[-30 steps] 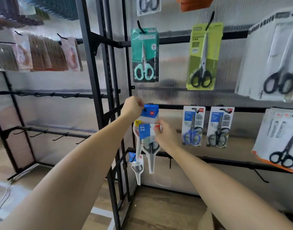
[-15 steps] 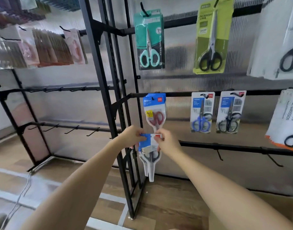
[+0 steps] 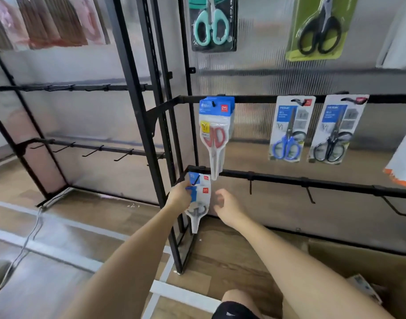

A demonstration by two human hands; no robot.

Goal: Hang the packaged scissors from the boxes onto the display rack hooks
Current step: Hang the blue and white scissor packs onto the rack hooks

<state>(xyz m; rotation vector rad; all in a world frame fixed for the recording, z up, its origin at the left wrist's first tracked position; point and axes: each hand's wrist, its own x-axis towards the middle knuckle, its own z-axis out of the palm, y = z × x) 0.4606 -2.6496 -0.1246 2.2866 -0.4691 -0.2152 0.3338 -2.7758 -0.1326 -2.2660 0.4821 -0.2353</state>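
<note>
Nearest the camera, at the lower right and below the lower rail [image 3: 312, 181], an open cardboard box [image 3: 358, 261] stands on the floor. Above it, the right hand [image 3: 227, 207] has come off the grey-handled scissors pack [image 3: 197, 203] it pinched half a second ago; it now hangs just right of that pack, fingers loosely curled and holding nothing. The left hand [image 3: 180, 194] still grips the blue header of the same pack, at the left end of the lower rail. A second blue-headed pack [image 3: 198, 178] hangs directly behind and above it on the leftmost hook of that rail. Whether the hole of the held pack is already over the hook cannot be told, as the fingers cover it. Since one second ago the work has dropped from the upper rail [image 3: 255, 99] to the lower rail, and the red-handled packs [image 3: 214, 134] now hang unsupported from the upper rail, straight above the lower rail's left end. Judgement: the upper hook is stocked, and the release of the right hand suggests the grey-handled pack is seated or nearly so. Further right along the lower rail, three hooks [image 3: 310, 195] are bare; above them hang the blue-handled pack [image 3: 289, 130] and black-handled pack [image 3: 335, 132]
</note>
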